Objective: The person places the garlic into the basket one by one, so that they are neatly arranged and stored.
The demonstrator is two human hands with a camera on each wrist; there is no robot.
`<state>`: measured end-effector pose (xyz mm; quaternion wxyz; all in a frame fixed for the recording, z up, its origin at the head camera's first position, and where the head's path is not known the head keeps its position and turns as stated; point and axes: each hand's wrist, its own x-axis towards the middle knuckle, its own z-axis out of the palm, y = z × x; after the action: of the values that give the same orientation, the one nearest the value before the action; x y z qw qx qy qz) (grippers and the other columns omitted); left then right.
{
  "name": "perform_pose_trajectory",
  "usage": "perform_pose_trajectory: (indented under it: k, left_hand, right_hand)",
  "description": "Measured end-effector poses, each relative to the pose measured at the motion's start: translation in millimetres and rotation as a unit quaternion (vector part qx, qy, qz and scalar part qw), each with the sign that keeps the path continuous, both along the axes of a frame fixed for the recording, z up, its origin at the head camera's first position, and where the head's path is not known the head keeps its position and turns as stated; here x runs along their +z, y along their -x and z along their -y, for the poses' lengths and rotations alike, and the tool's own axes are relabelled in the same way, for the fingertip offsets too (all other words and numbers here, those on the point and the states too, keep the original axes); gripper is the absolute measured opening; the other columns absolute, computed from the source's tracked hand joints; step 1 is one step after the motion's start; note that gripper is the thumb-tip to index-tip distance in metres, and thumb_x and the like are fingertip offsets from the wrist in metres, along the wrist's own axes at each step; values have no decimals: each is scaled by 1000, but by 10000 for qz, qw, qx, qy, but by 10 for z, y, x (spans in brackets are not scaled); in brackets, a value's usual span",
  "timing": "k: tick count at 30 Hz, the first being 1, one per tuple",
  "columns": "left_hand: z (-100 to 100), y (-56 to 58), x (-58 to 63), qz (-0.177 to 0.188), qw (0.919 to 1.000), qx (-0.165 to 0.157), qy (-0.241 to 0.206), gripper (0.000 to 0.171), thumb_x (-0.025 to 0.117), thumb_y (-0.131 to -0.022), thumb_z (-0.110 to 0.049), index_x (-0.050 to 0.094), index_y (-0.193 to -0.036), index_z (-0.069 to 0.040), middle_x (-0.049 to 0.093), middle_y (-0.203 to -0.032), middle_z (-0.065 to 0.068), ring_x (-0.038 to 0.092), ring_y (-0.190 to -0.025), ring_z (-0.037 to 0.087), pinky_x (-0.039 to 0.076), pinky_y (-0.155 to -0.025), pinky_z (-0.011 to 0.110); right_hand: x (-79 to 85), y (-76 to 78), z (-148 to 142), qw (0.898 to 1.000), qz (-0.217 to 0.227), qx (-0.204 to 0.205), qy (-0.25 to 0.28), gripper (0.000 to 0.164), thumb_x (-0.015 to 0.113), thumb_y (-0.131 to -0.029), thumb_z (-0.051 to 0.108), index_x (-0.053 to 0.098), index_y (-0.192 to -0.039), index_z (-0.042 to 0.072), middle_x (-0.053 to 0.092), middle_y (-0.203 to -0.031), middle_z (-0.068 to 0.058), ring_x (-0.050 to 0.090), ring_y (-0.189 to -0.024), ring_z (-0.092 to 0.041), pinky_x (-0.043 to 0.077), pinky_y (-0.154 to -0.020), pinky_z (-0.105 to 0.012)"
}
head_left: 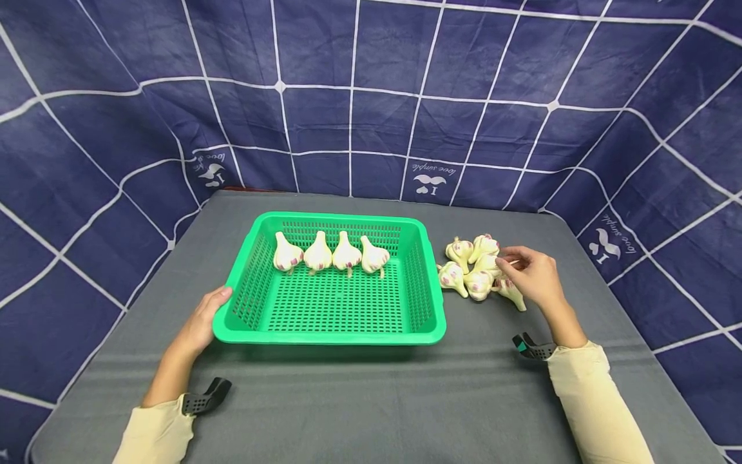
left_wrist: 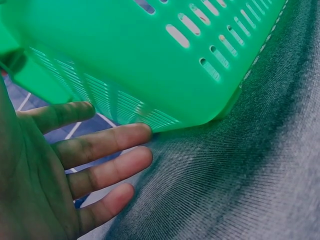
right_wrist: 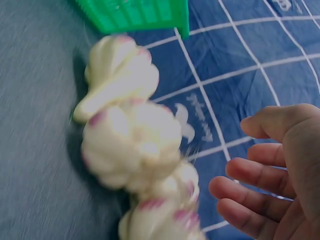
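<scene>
Several garlic bulbs [head_left: 318, 252] stand in a row along the back of a green plastic basket [head_left: 330, 338]. At the basket's left side is my left hand [head_left: 199, 322], its thumb by the rim. In the left wrist view, that hand's fingers [left_wrist: 107, 142] are spread and nearly straight beside the slotted wall. My right hand [head_left: 533, 277] hovers at a loose pile of garlic bulbs [head_left: 478, 285] to the right of the basket. Its fingers [right_wrist: 250, 170] are loosely bent with nothing between them, beside the bulbs [right_wrist: 132, 145] in the right wrist view.
A dark grey cloth covers the table [head_left: 359, 399]. Behind it and along both sides hangs a blue curtain [head_left: 382, 122] with white grid lines. The basket's right wall stands close to the nearest bulb [head_left: 451, 277] of the pile.
</scene>
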<state>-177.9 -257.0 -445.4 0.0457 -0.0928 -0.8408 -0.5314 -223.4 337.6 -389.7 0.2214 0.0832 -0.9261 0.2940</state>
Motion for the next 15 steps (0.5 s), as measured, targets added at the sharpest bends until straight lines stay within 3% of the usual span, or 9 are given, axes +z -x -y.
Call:
perform_pose_trajectory:
  k: [3,4,6,8,10,11,15]
  left_hand:
    - [-1,6,6,7,10000,-19,-15,55,28,-106,-23,44,-131,22,50,-127,34,39,-100,-16,28,-88,4]
    - [1,9,6,1,10000,-10,2,55,28,-106,-24,45,-131,22,52,-126,30,39,-100,-16,28,-88,4]
    - [6,21,-3,-66,9999,-62,-87,53,29,-105,-22,47,-129,22,61,-119,10,42,-99,-13,30,-87,5]
    - [12,25,-9,-92,9998,-90,-152,52,30,-105,-22,48,-127,22,60,-112,-5,44,-98,-12,31,-87,6]
    - [16,23,-13,-74,9998,-71,-159,53,30,-105,-22,48,-127,22,57,-111,-12,43,-99,-13,30,-87,6]
    - [15,22,-13,-66,9998,-72,-175,53,30,-105,-22,48,-127,22,57,-111,-11,43,-98,-12,31,-87,6]
    - [8,6,-2,26,10000,30,20,55,29,-105,-24,45,-130,23,55,-125,21,39,-101,-17,28,-88,4]
  right_hand:
    - [-64,-30,-92,9997,-60,-206,78,24,74,-88,15,72,-105,-2,72,-86,-16,54,-66,13,40,-56,-9]
    - [-80,-40,-117,9996,-47,-271,81,25,75,-87,16,72,-106,-1,73,-86,-15,52,-66,15,40,-56,-8]
    - [-116,-63,-162,9992,-5,-408,56,28,76,-86,19,73,-106,-1,73,-87,-15,59,-68,6,39,-57,-8]
    - [-156,-87,-205,9984,54,-563,46,32,79,-83,21,72,-106,-1,72,-87,-16,64,-70,-6,39,-59,-9]
    - [-204,-106,-248,9975,72,-706,63,36,82,-80,22,72,-105,-2,72,-87,-16,66,-72,-16,39,-60,-9]
    - [-228,-115,-268,9972,55,-747,77,37,83,-79,22,72,-104,-2,72,-87,-16,66,-73,-19,40,-61,-10]
    - [-305,-145,-324,9971,-170,-711,231,35,85,-76,15,72,-102,-4,71,-89,-17,59,-69,-2,40,-63,-7]
